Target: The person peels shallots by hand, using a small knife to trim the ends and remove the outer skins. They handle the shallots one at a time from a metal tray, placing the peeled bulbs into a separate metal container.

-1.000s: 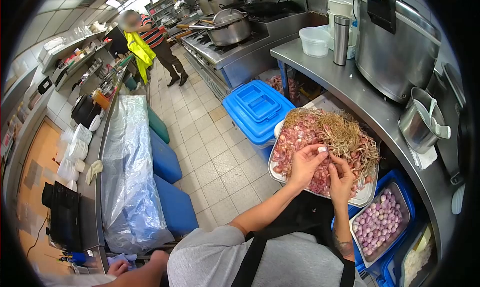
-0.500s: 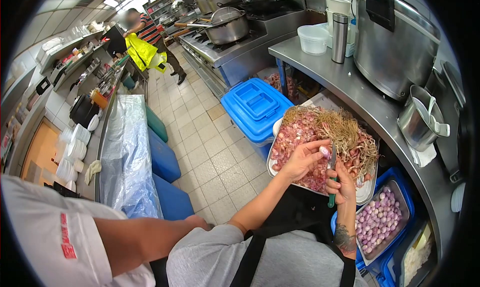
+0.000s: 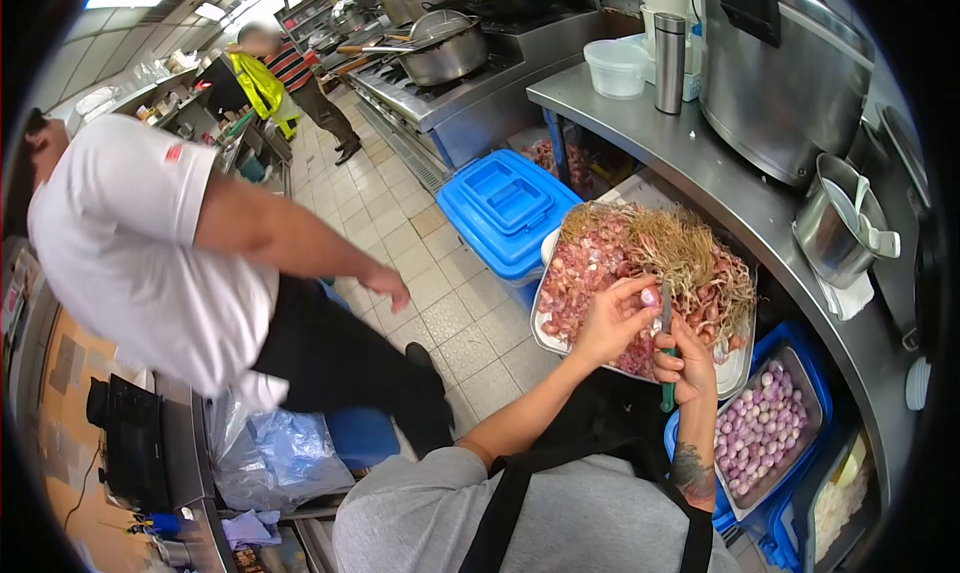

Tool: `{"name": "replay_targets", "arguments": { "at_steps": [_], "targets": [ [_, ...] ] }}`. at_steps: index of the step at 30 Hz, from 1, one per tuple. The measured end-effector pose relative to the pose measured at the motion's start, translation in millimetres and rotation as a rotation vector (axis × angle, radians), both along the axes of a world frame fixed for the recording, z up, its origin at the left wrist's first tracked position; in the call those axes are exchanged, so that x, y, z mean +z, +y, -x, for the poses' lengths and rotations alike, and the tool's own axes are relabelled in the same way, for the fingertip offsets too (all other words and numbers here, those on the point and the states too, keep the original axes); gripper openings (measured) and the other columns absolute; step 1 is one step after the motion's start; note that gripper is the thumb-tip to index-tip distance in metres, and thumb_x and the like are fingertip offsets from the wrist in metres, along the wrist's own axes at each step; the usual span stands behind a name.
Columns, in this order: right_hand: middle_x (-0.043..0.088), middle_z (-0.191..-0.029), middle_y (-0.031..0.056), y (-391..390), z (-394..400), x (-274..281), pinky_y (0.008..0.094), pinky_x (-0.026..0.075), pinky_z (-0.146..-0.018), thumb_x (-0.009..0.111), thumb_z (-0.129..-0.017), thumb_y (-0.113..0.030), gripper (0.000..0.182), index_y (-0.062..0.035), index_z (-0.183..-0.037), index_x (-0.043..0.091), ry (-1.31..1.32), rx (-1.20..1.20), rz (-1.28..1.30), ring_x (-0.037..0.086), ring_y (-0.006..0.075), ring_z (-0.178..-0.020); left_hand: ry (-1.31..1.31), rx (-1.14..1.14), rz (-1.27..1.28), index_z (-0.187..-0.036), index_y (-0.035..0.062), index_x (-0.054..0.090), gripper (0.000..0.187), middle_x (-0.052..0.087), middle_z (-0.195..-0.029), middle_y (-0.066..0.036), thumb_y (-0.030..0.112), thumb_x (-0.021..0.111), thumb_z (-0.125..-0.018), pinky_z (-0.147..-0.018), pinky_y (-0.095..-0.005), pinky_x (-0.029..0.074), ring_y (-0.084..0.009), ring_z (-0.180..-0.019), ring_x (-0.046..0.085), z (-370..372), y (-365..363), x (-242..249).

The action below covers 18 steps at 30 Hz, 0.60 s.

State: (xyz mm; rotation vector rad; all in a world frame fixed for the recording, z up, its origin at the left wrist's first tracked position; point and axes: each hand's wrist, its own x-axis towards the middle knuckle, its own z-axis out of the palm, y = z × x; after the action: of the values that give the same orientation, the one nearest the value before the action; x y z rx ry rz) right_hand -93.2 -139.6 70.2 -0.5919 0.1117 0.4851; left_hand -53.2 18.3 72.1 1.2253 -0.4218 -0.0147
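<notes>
Between the fingertips of my left hand (image 3: 612,323) is a small purple-white shallot (image 3: 650,296). My right hand (image 3: 686,361) is wrapped round the green handle of a small knife (image 3: 668,368), its blade pointing up beside the shallot. Both hands are above a white tray (image 3: 548,335) heaped with reddish shallot skins (image 3: 588,263), dry stringy roots (image 3: 665,238) and unpeeled shallots (image 3: 705,325). To the right of my right wrist, a metal pan (image 3: 738,513) holds many peeled shallots (image 3: 765,423).
A blue lidded bin (image 3: 510,213) stands beyond the tray. Along the right runs a steel counter (image 3: 640,123) with a large pot (image 3: 785,83). At my left a person in a white shirt (image 3: 150,243) is close by; another person (image 3: 300,83) stands farther off with a yellow jacket.
The person in the white shirt has moved forward past my left side into fuller view. The far person has shifted the yellow jacket. My hands keep nearly the same pose with shallot and knife.
</notes>
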Motion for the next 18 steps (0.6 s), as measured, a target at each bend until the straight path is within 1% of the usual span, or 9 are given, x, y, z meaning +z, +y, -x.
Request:
{"name": "replay_targets", "arguments": {
  "at_steps": [1,5,7,9,10,13,14,17,18],
  "targets": [
    [0.046,-0.071,-0.0033,-3.1,1.3,-3.3,0.0142,0.023,-0.035,0.047,-0.095,-0.025,0.023,-0.017,-0.116,0.051,0.009,0.017,-0.021,0.034,0.0019,-0.043,0.053,-0.041,0.002,-0.123,-0.0046,0.049,0.042,0.053,-0.112,-0.006,-0.006,0.059,-0.082,-0.088,-0.0257,0.047,-0.0131,-0.103,0.055,-1.2,4.0,1.2],
    [0.048,-0.073,-0.0025,0.9,4.0,10.6,0.0153,0.022,-0.036,0.05,-0.094,-0.021,0.022,-0.016,-0.115,0.049,-0.086,-0.007,0.275,0.032,0.0023,-0.043,0.22,-0.191,-0.074,-0.123,-0.0035,0.05,0.04,0.06,-0.108,-0.008,-0.002,0.058,-0.084,-0.085,-0.026,0.048,-0.0131,-0.098,0.057,-7.9,18.1,-4.3],
    [0.051,-0.071,-0.0008,3.9,3.7,17.1,0.0169,0.023,-0.036,0.053,-0.092,-0.016,0.022,-0.0107,-0.113,0.054,-0.218,-0.137,0.437,0.035,0.003,-0.044,0.267,-0.25,0.015,-0.124,-0.004,0.049,0.04,0.06,-0.106,-0.007,0.0,0.058,-0.085,-0.085,-0.0255,0.048,-0.0123,-0.098,0.058,-5.4,18.6,-1.9],
    [0.052,-0.069,0.0002,5.9,2.5,21.0,0.0181,0.025,-0.037,0.055,-0.091,-0.013,0.021,-0.0056,-0.111,0.058,-0.335,-0.197,0.489,0.038,0.0038,-0.044,0.254,-0.249,0.101,-0.123,-0.0038,0.05,0.041,0.063,-0.094,-0.004,0.003,0.061,-0.085,-0.064,-0.0216,0.051,-0.0082,-0.075,0.06,-0.5,13.4,4.8],
    [0.055,-0.069,0.0018,7.5,2.7,24.1,0.0166,0.031,-0.042,0.058,-0.089,-0.009,0.023,0.0002,-0.109,0.06,-0.335,-0.234,0.464,0.042,0.0041,-0.05,0.291,-0.256,0.151,-0.124,-0.004,0.049,0.041,0.062,-0.098,-0.006,0.003,0.061,-0.085,-0.069,-0.0216,0.051,-0.0089,-0.079,0.06,1.4,12.9,8.1],
    [0.057,-0.07,0.002,10.3,-1.8,17.0,0.0162,0.033,-0.044,0.057,-0.088,-0.007,0.022,0.0009,-0.109,0.06,-0.373,-0.295,0.462,0.044,0.004,-0.052,0.324,-0.265,0.2,-0.124,-0.0052,0.049,0.044,0.06,-0.106,-0.007,0.001,0.063,-0.083,-0.081,-0.0233,0.049,-0.0108,-0.092,0.058,-1.3,15.0,5.0],
    [0.057,-0.07,0.0011,8.9,-2.5,18.0,0.0166,0.034,-0.044,0.058,-0.088,-0.008,0.022,0.0008,-0.109,0.06,-0.386,-0.313,0.461,0.046,0.0031,-0.053,0.331,-0.281,0.2,-0.124,-0.0053,0.049,0.044,0.06,-0.107,-0.008,0.001,0.063,-0.082,-0.082,-0.0238,0.049,-0.0113,-0.093,0.058,-0.9,15.7,6.0],
    [0.059,-0.073,0.0006,4.5,-14.2,6.4,0.0164,0.036,-0.047,0.059,-0.088,-0.01,0.022,0.0008,-0.107,0.061,-0.487,-0.47,0.647,0.049,0.0028,-0.057,0.326,-0.318,0.203,-0.124,-0.0054,0.048,0.045,0.06,-0.109,-0.009,0.0,0.064,-0.081,-0.084,-0.0251,0.049,-0.0127,-0.096,0.059,1.6,18.6,9.0],
    [0.06,-0.075,0.0003,-2.0,-14.4,6.7,0.0173,0.039,-0.051,0.059,-0.088,-0.01,0.021,0.0007,-0.106,0.062,-0.42,-0.437,0.678,0.052,0.003,-0.061,0.314,-0.332,0.206,-0.124,-0.0054,0.049,0.045,0.06,-0.11,-0.009,0.0,0.064,-0.081,-0.084,-0.0253,0.049,-0.013,-0.096,0.059,3.6,19.6,9.8]
  ]
}}
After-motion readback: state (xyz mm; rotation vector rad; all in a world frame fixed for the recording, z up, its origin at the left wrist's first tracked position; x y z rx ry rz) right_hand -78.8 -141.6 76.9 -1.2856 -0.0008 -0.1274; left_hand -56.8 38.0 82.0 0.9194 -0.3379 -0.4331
